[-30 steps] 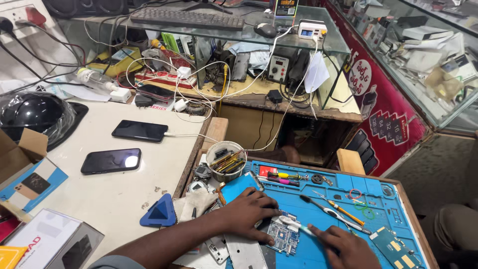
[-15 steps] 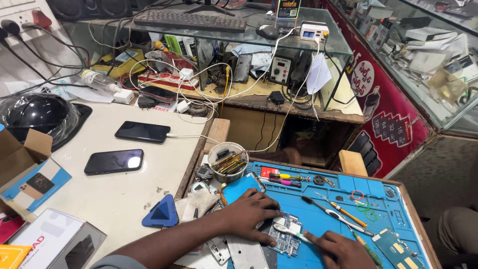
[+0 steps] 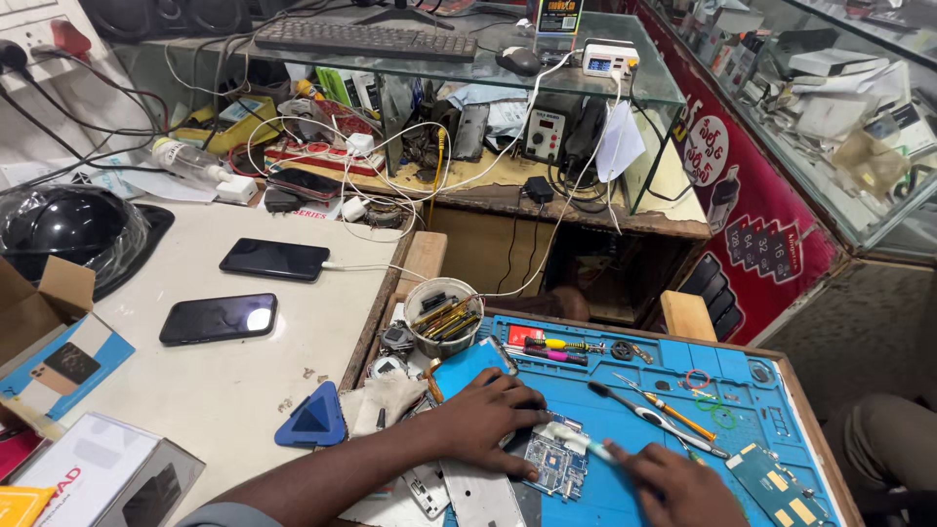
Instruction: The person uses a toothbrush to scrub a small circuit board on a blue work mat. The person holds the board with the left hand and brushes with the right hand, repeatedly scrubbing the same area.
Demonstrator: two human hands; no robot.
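The left hand [image 3: 488, 415] lies flat with spread fingers, pressing a blue circuit board [image 3: 552, 461] onto the blue mat [image 3: 683, 390] near the worktop's front edge. The right hand [image 3: 673, 488] has its grip closed around a white-tipped brush [image 3: 576, 444], whose tip touches the board. A cup of tools [image 3: 441, 317] stands behind the left hand; two dark phones [image 3: 220, 317] lie well off to the left.

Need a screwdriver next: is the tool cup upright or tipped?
Upright. The round tool cup stands on its base left of the blue mat, open mouth up, tools resting inside.
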